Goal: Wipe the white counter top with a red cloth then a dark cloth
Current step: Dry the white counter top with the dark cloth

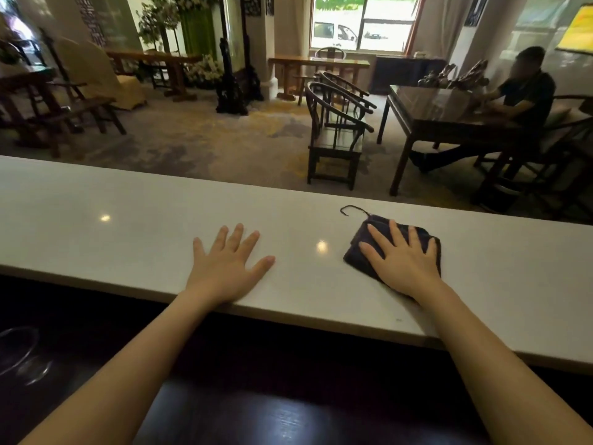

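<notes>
A long white counter top (112, 203) runs across the view from left to right. A folded dark cloth (359, 252) with a loose thread at its far corner lies flat on it, right of centre. My right hand (401, 258) presses down flat on the dark cloth with fingers spread. My left hand (224, 261) rests palm down on the bare counter near its front edge, fingers spread, holding nothing. No red cloth is in view.
Below the counter's front edge lies a dark lower surface (256, 412) with glassware (19, 354) at the far left. Beyond the counter are wooden chairs (333, 130), tables, and a seated person (519, 94) at the right.
</notes>
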The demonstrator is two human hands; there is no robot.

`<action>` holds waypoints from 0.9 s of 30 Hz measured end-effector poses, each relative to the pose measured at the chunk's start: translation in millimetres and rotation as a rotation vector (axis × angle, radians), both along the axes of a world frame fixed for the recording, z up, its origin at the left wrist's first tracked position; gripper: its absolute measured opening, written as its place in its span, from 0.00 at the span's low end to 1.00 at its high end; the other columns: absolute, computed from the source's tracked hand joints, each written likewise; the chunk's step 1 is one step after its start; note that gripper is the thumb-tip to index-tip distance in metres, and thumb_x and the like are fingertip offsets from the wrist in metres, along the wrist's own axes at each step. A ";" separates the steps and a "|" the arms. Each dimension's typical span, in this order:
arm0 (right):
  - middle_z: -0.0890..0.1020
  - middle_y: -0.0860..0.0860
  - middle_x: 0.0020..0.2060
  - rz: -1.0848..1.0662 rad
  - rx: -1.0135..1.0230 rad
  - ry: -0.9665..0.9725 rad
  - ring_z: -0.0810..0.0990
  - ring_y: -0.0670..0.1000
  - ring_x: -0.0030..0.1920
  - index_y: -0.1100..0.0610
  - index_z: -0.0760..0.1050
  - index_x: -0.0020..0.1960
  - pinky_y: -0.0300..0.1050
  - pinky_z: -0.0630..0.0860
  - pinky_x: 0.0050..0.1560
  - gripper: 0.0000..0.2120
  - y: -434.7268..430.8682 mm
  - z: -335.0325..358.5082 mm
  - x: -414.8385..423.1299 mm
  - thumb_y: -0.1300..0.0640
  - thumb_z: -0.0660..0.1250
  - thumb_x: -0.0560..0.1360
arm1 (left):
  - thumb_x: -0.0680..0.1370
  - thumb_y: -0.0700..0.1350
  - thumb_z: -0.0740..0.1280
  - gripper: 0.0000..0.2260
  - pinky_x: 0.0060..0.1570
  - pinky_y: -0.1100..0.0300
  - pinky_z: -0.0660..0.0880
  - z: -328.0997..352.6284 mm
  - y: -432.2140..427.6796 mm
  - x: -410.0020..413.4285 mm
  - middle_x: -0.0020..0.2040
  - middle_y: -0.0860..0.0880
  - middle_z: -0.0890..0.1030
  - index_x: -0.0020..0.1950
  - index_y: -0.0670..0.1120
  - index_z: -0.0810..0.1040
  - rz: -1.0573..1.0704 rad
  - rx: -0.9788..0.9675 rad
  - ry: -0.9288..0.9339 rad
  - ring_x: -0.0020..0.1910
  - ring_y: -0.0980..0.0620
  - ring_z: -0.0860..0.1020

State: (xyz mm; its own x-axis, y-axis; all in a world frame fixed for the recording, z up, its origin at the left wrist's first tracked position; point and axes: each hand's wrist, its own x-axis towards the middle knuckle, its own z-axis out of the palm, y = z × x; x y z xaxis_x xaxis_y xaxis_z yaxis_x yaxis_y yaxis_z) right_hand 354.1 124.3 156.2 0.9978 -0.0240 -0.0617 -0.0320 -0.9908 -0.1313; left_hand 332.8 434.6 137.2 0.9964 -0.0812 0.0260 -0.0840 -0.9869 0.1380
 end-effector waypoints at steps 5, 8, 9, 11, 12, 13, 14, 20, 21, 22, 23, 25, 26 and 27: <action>0.41 0.50 0.76 0.149 0.040 -0.033 0.37 0.60 0.74 0.35 0.40 0.70 0.67 0.31 0.68 0.41 43.3 -5.5 -45.0 0.23 0.28 0.59 | 0.67 0.74 0.35 0.37 0.68 0.35 0.39 -0.9 0.0 2.7 0.77 0.53 0.43 0.73 0.60 0.43 -0.004 0.014 0.004 0.75 0.49 0.41; 0.40 0.51 0.76 0.178 0.049 -0.005 0.36 0.61 0.74 0.36 0.41 0.71 0.68 0.30 0.66 0.42 69.6 -2.9 -40.2 0.22 0.31 0.60 | 0.66 0.74 0.34 0.38 0.68 0.34 0.39 0.0 -0.7 3.9 0.77 0.52 0.43 0.73 0.60 0.43 0.002 0.019 0.018 0.75 0.49 0.42; 0.40 0.51 0.76 0.176 0.055 0.003 0.36 0.62 0.74 0.37 0.41 0.72 0.69 0.31 0.66 0.41 76.6 -1.4 -33.7 0.23 0.33 0.62 | 0.66 0.74 0.34 0.38 0.68 0.34 0.39 0.6 -1.1 3.9 0.77 0.52 0.43 0.73 0.60 0.43 0.003 0.022 0.024 0.75 0.48 0.42; 0.40 0.52 0.76 0.174 0.062 0.006 0.36 0.63 0.73 0.38 0.42 0.72 0.70 0.31 0.66 0.38 90.3 0.2 -15.7 0.25 0.37 0.66 | 0.65 0.74 0.34 0.38 0.68 0.34 0.39 1.5 -2.1 3.9 0.77 0.51 0.43 0.73 0.59 0.43 0.011 0.026 0.033 0.75 0.48 0.42; 0.41 0.52 0.76 0.179 0.062 0.005 0.36 0.63 0.73 0.39 0.42 0.72 0.70 0.31 0.66 0.37 97.9 1.0 -4.1 0.26 0.38 0.67 | 0.66 0.73 0.34 0.38 0.67 0.34 0.39 1.6 -2.3 3.4 0.77 0.51 0.43 0.73 0.59 0.43 0.019 0.028 0.032 0.75 0.48 0.42; 0.41 0.52 0.76 0.187 0.061 0.005 0.37 0.63 0.74 0.40 0.43 0.73 0.71 0.31 0.66 0.36 105.8 1.6 8.5 0.26 0.39 0.68 | 0.66 0.73 0.34 0.38 0.67 0.34 0.38 1.2 -2.9 2.9 0.77 0.51 0.43 0.73 0.59 0.43 0.023 0.033 0.028 0.75 0.48 0.42; 0.41 0.53 0.76 0.193 0.059 0.004 0.37 0.63 0.74 0.40 0.43 0.73 0.71 0.32 0.66 0.36 113.2 2.0 21.2 0.27 0.40 0.69 | 0.66 0.73 0.34 0.38 0.67 0.34 0.38 0.5 -4.5 1.7 0.77 0.51 0.43 0.73 0.59 0.42 0.024 0.038 0.021 0.75 0.48 0.41; 0.42 0.52 0.76 0.219 0.034 -0.003 0.38 0.64 0.74 0.40 0.44 0.73 0.72 0.33 0.65 0.36 165.9 -0.6 99.1 0.26 0.40 0.69 | 0.65 0.73 0.33 0.39 0.66 0.35 0.32 -6.0 -5.0 2.5 0.77 0.51 0.40 0.73 0.58 0.40 0.031 0.014 -0.001 0.75 0.48 0.37; 0.43 0.52 0.76 0.226 0.037 -0.002 0.38 0.64 0.74 0.40 0.45 0.73 0.72 0.33 0.65 0.36 174.1 -1.0 108.9 0.26 0.40 0.68 | 0.65 0.73 0.33 0.39 0.65 0.35 0.31 -7.2 -5.3 3.0 0.77 0.51 0.40 0.73 0.58 0.40 0.033 0.014 0.002 0.74 0.48 0.36; 0.43 0.52 0.76 0.233 0.040 -0.002 0.38 0.64 0.74 0.40 0.45 0.73 0.72 0.33 0.65 0.36 180.6 -1.2 116.6 0.26 0.40 0.68 | 0.65 0.74 0.32 0.39 0.65 0.35 0.30 -8.1 -5.5 3.3 0.77 0.51 0.39 0.73 0.58 0.40 0.035 0.014 0.005 0.74 0.48 0.36; 0.43 0.52 0.76 0.242 0.039 -0.004 0.38 0.64 0.74 0.39 0.45 0.73 0.72 0.32 0.65 0.36 185.6 -1.6 122.1 0.26 0.40 0.68 | 0.65 0.74 0.32 0.39 0.64 0.35 0.30 -8.8 -5.6 3.3 0.77 0.51 0.39 0.72 0.58 0.39 0.035 0.012 0.007 0.74 0.48 0.35; 0.43 0.51 0.76 0.252 0.033 -0.005 0.38 0.63 0.74 0.39 0.44 0.73 0.72 0.32 0.65 0.36 188.4 -1.1 127.1 0.26 0.39 0.68 | 0.65 0.74 0.32 0.39 0.64 0.35 0.30 -8.6 -6.3 3.6 0.77 0.51 0.39 0.72 0.58 0.39 0.031 0.009 0.010 0.74 0.48 0.35; 0.43 0.51 0.76 0.258 0.032 -0.006 0.39 0.63 0.74 0.38 0.44 0.73 0.71 0.33 0.66 0.35 187.8 -0.9 126.3 0.26 0.39 0.68 | 0.65 0.74 0.32 0.39 0.64 0.35 0.30 -7.4 -5.7 3.8 0.77 0.51 0.39 0.72 0.58 0.39 0.029 0.011 0.019 0.74 0.48 0.35; 0.43 0.51 0.76 0.264 0.033 -0.009 0.39 0.62 0.74 0.38 0.45 0.72 0.71 0.33 0.66 0.35 185.8 -0.8 123.5 0.26 0.39 0.69 | 0.65 0.74 0.32 0.39 0.64 0.35 0.30 -6.3 -5.8 3.8 0.77 0.51 0.39 0.72 0.59 0.39 0.031 0.010 0.028 0.74 0.48 0.35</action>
